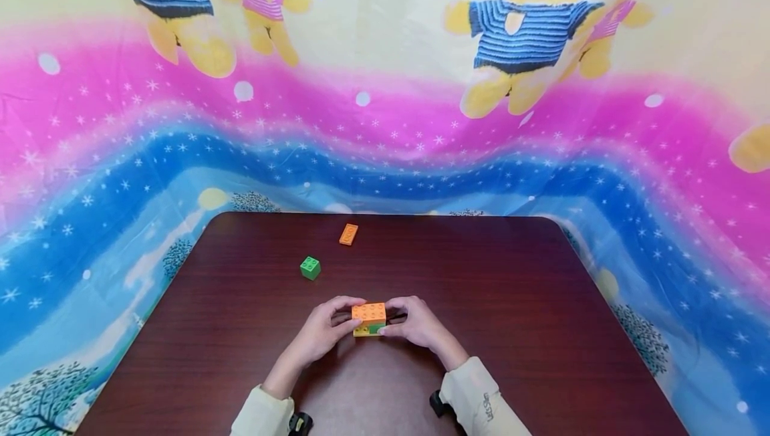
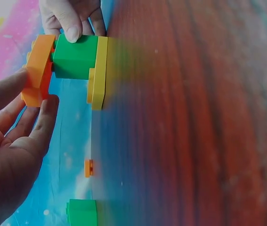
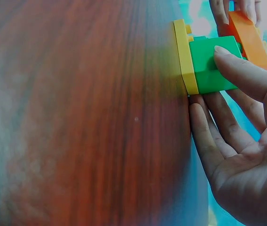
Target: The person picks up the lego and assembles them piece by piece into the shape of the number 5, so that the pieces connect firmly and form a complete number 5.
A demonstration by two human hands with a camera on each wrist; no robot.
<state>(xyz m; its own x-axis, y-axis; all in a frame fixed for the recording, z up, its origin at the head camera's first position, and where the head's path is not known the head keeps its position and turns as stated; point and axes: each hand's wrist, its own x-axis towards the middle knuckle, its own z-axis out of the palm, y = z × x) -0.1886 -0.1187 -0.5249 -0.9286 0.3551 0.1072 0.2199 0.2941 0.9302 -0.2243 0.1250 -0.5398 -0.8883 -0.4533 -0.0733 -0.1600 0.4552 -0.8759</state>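
Note:
At the near middle of the table, my left hand (image 1: 325, 330) pinches the end of an orange toy brick (image 1: 373, 312) between thumb and fingers. In the left wrist view that brick sits tilted over a green block (image 2: 76, 59), whose studs show in the gap on one side. Below the green block lies a flat yellow plate (image 2: 101, 75) on the tabletop, with bare studs on its left end. My right hand (image 1: 420, 323) holds the green block from the right, thumb on its near face and the other fingers behind, as the right wrist view shows.
Farther back on the dark wooden table (image 1: 481, 262) stands a separate green block (image 1: 310, 268), left of the hands. Beyond it lies a flat orange piece (image 1: 348, 235) near the far edge. A printed bear curtain (image 1: 385, 122) hangs around the table.

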